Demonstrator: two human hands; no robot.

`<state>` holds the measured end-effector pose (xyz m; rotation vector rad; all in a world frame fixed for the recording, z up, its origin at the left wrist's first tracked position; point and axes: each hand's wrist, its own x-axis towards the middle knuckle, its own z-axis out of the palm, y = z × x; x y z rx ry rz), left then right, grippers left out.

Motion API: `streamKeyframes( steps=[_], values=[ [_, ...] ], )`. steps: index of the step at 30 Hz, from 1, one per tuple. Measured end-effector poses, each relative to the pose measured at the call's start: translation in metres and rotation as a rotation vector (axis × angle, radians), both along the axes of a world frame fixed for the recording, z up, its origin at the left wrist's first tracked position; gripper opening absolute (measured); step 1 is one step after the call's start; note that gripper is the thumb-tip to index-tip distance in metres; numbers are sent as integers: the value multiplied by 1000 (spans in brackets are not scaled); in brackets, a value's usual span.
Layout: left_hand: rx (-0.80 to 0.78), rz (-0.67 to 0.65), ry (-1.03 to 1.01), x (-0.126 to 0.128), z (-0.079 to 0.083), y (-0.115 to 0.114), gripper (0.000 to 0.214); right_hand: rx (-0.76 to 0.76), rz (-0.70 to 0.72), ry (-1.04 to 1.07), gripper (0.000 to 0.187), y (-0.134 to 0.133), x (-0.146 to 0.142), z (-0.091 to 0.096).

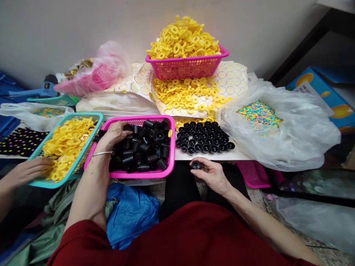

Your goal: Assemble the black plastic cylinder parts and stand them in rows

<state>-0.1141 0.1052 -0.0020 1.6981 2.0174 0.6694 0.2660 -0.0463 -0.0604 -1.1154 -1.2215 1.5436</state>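
My left hand reaches into the pink basket at its left side. Its fingers stretch over the black plastic cylinders and touch some of them; the thumb is hidden. Pinched between the thumb and fingers of my right hand is a black plastic cap, just off the table's front edge. Behind it, several rows of black caps stand on the white surface with their hollow ends up.
A co-worker's hand rests in a turquoise basket of yellow rings. Farther back, a pink basket is heaped with yellow rings, with more loose below. On the right lies a plastic bag with coloured beads.
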Motion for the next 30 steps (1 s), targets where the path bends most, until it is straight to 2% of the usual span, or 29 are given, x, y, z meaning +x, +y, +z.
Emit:
streamKeyframes(
  steps=[2,4,5,7,9,11,13,17,20,23,27,30],
  values=[
    [-34,40,19,-1,4,-5,28,8,6,21,35,2,-3,1],
    [21,85,-42,3,10,-14,28,31,6,42,39,4,-6,2],
    [77,108,-116,7,14,-22,26,48,7,47,39,5,-8,3],
    [193,142,-398,26,23,-40,24,93,12,50,40,5,-12,7],
    [214,128,-778,57,31,-63,27,178,16,52,38,6,-16,15],
    [79,27,-1078,97,36,-87,32,306,-2,44,37,6,-19,25],
    [-54,-39,-1302,138,36,-108,38,419,-35,-3,36,7,-20,36],
    [-161,14,-1607,205,21,-131,30,541,-106,-174,30,3,-12,50],
    [-181,43,-1675,235,5,-135,23,641,-168,-319,24,-3,1,51],
    [-221,9,-1651,251,-7,-136,25,671,-221,-420,23,-9,12,48],
    [-201,-7,-1624,260,-13,-141,26,649,-254,-427,28,-14,18,41],
    [-149,0,-1618,264,-13,-145,32,668,-237,-452,22,-15,20,36]
  ],
)
